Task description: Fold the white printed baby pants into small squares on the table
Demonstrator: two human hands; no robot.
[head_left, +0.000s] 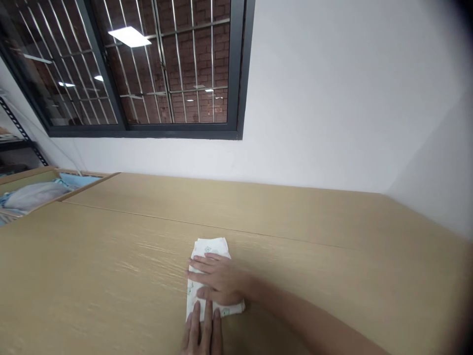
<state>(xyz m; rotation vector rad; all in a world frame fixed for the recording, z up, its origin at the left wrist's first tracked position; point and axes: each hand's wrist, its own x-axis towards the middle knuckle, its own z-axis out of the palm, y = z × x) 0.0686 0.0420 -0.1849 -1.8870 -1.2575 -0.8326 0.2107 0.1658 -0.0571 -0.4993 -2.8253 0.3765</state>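
A white cloth (210, 245), printed with small, scattered greenish motifs, is laid flat on the wood-toned surface (111, 276), just on the near side of the surface's long seam. It appears to be folded into a compact, roughly rectangular pad, with its longer sides pointed away from the viewer. Slightly uneven edges are shown at its far end, and its middle and near left corner are covered.

Single head-worn view, facing forward and down over table (92, 281) toward wall (314, 98) and window (177, 64); left hand (203, 330), right hand (218, 280) close, low centre.
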